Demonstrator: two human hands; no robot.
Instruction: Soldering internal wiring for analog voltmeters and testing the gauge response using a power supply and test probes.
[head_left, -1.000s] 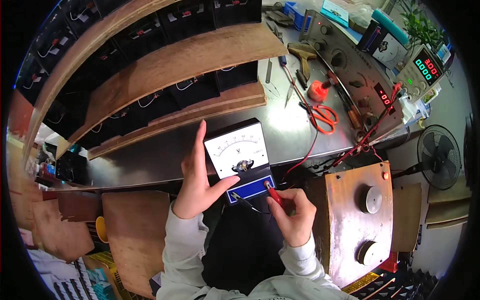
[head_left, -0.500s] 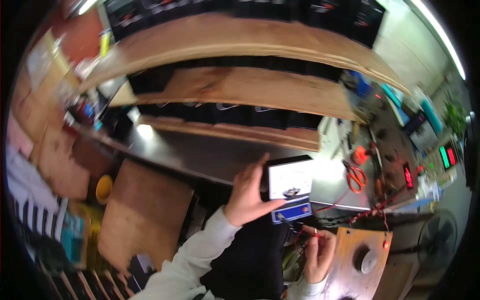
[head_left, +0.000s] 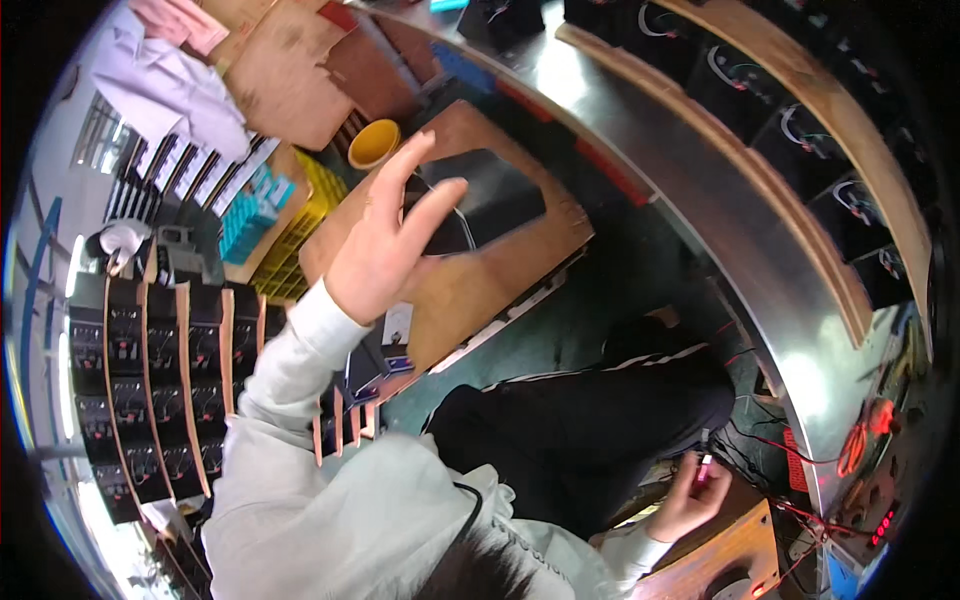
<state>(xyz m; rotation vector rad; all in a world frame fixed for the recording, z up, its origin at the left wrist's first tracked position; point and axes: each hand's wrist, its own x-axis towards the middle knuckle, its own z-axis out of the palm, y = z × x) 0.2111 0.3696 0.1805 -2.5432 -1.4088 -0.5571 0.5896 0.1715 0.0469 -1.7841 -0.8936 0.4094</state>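
My left hand is raised over the wooden board at the left, its thumb and fingers spread. Just beside its fingertips a black box-like case rests on the board; the fingers overlap its near edge, and any touch is hard to make out. Low on the right, my right hand pinches a small red clip at the end of thin dark leads. Those leads run toward the bench edge beside my knee.
A steel bench curves along the right, with shelves of black units above it. Orange-handled scissors lie at its near end. Stacked black units stand at left, near a yellow bowl. A wooden block sits below my right hand.
The view has swung left. My left hand has moved from the black case over the bench to above the wooden board, where a black case now lies. My right hand keeps the red clip.
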